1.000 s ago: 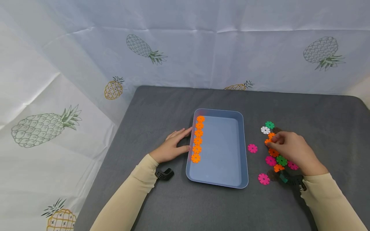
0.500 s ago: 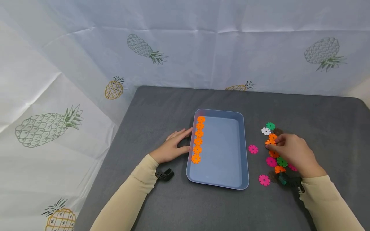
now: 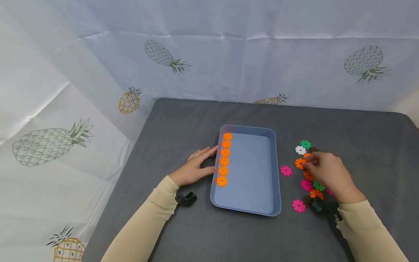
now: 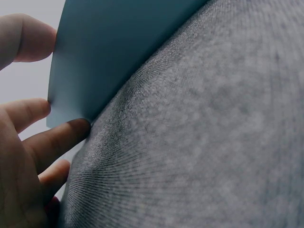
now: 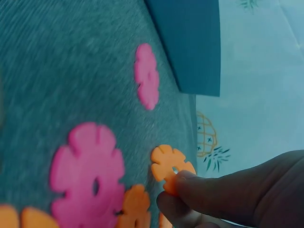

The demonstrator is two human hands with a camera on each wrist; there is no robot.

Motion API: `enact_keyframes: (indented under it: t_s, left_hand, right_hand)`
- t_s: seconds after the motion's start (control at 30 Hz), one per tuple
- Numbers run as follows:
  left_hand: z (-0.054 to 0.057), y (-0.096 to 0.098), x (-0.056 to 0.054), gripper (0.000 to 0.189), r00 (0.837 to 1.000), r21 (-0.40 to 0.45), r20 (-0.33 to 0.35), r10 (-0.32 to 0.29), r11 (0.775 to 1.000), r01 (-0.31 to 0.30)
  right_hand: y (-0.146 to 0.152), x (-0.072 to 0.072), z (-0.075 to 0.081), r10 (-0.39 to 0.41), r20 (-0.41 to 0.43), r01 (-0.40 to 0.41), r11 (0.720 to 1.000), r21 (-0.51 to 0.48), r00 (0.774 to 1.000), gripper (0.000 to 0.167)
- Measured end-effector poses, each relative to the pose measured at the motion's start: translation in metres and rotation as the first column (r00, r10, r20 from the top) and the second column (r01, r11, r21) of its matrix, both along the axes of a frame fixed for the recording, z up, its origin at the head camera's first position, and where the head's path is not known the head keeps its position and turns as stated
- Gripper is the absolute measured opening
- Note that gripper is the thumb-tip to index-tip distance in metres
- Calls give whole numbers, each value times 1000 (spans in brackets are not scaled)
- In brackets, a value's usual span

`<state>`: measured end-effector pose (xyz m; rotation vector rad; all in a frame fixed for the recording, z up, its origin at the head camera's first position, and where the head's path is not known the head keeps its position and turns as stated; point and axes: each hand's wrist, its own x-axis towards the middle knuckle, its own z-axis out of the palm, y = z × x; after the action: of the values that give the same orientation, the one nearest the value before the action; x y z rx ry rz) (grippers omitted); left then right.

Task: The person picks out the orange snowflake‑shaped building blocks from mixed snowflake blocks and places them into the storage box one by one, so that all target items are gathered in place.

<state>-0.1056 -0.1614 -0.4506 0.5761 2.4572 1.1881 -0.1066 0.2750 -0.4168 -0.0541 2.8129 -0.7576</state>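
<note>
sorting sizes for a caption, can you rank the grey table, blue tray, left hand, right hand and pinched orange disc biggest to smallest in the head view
1. grey table
2. blue tray
3. right hand and left hand, too close to rank
4. orange disc, partly covered

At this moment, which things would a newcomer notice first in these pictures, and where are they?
Probably the line of six orange flower-shaped pieces along the left side inside the blue tray. Next, the eye may go to the loose, mixed-colour pieces on the grey table, right of the tray, where the right hand pinches an orange piece. The left hand touches the tray's left side.
</note>
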Motion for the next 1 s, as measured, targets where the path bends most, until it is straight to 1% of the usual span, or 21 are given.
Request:
enact_keyframes:
  t_s: [0.17, 0.3, 0.43, 0.57, 0.7, 0.83, 1.0]
  left_hand:
    - [-2, -1, 0, 75, 1000, 2, 0, -6, 1000, 6]
    - [-4, -2, 0, 75, 1000, 6, -5, -1, 1000, 1]
    - [-3, -3, 0, 75, 1000, -1, -2, 2, 1000, -2]
    - [-1, -2, -1, 75, 1000, -8, -2, 2, 1000, -2]
    - [-2, -2, -2, 75, 1000, -7, -7, -1, 1000, 1]
    - [-3, -1, -2, 75, 1000, 1, -11, -12, 1000, 12]
    - [-2, -1, -2, 76, 1000, -2, -9, -8, 1000, 8]
  right_hand:
    - [-8, 0, 4, 16, -16, -16, 1000, -14, 1000, 30]
    - [-16, -1, 11, 24, -15, -24, 999, -28, 1000, 27]
    - [-25, -3, 18, 22, -24, -22, 999, -25, 999, 28]
    - [-34, -5, 24, 38, -57, -40, 999, -34, 998, 27]
    - [-40, -5, 30, 66, -81, -70, 996, -57, 995, 24]
    - [-45, -5, 37, 74, -68, -80, 993, -88, 995, 24]
    - [-55, -5, 41, 89, -46, -93, 989, -111, 995, 21]
